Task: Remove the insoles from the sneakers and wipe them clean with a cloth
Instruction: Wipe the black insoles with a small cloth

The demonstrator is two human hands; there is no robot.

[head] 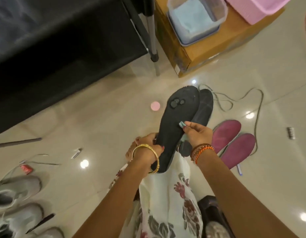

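The left hand (149, 150) fingers grip the black insole (176, 121) heel; the right hand (196, 133) fingers pinch a light cloth (181, 124) against it.

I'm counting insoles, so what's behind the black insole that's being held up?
A second black insole shows past the right edge of the held black insole. Most of it is covered, so whether it touches cannot be told.

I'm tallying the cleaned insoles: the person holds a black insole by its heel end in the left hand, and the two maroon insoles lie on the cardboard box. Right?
Not quite. The two maroon insoles lie on the floor to the person's right, not on the cardboard box, as the head view shows. The left hand does hold the black insole by its heel end.
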